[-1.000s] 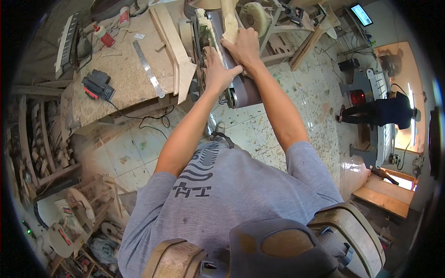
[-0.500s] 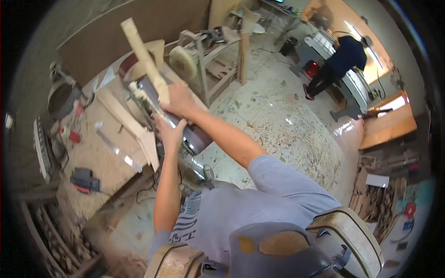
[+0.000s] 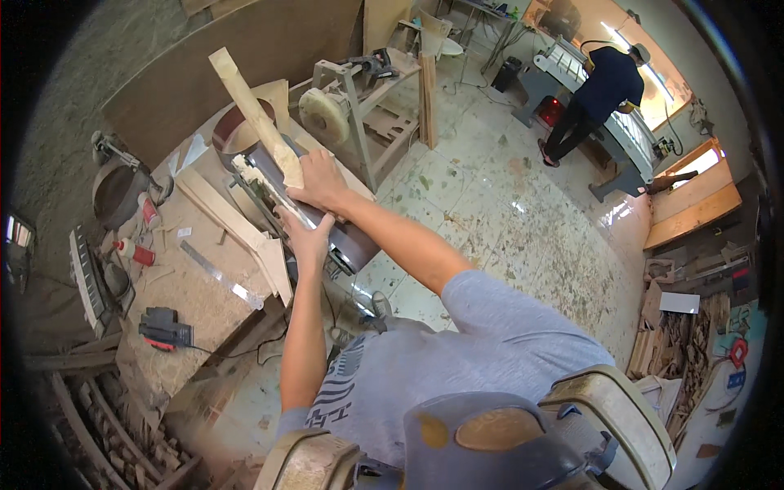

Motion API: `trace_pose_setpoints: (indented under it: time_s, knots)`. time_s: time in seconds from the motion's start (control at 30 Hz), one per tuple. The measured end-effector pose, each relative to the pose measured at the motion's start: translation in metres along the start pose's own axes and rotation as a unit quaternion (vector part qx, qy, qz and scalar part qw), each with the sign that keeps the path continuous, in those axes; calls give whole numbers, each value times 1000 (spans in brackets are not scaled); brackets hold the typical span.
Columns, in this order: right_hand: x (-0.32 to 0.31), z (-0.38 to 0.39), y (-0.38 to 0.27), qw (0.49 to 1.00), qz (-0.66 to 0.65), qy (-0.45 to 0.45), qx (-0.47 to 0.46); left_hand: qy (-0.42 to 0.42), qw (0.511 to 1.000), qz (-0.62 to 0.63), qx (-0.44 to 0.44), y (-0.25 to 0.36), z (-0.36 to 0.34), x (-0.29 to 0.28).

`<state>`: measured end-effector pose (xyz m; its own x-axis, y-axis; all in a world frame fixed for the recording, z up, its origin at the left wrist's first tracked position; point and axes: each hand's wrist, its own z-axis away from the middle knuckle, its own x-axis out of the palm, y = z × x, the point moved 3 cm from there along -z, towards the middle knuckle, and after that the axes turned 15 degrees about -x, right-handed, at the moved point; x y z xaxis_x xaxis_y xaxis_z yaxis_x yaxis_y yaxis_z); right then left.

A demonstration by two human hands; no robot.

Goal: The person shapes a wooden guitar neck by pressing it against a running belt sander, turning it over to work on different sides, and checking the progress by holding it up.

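A long pale piece of wood [image 3: 255, 110] lies slantwise over the dark belt of a belt sander [image 3: 347, 241]. My right hand [image 3: 322, 184] is closed over its near end. Just below, at the sander's near-left edge, my left hand [image 3: 307, 241] has its fingers curled and its thumb toward the belt; what they grip is hidden. Left of the sander, other pale shaped wooden pieces [image 3: 233, 216] with angled ends rest on the workbench [image 3: 184, 290].
On the bench are a metal ruler [image 3: 220, 273], a black and red power tool [image 3: 166, 328] and red bottles [image 3: 135, 251]. Beyond the sander stands a wooden frame with a round wheel [image 3: 322, 113]. Far right, a person [image 3: 600, 98] bends over a machine. Wood scraps [image 3: 690, 363] are piled at right.
My head view has shifted slightly, so the scene sits a little differently. The wood and both hands stay in nearly the same place on the sander. The far person stands more upright.
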<state>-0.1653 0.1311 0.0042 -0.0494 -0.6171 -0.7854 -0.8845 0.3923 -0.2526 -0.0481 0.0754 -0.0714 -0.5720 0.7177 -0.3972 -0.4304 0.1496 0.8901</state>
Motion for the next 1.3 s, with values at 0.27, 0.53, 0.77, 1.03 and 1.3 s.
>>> trace_pose_setpoints:
  time_s: [0.27,0.53,0.77,1.03,1.3]
  knots:
    - [1,-1,1,1000,0,-9,2,-12,1000,5,-12,5,5,-2]
    - [-3,-1,0,1000,-15,-10,13,-9,1000,-3,-11,7,7,-2]
    - [-1,-1,2,1000,-10,-9,5,17,1000,2,12,6,7,-1]
    - [0,1,4,999,13,-38,-27,44,999,-16,18,11,18,-1]
    - [-1,4,1,1000,11,-20,-13,13,998,-47,-28,23,33,-11]
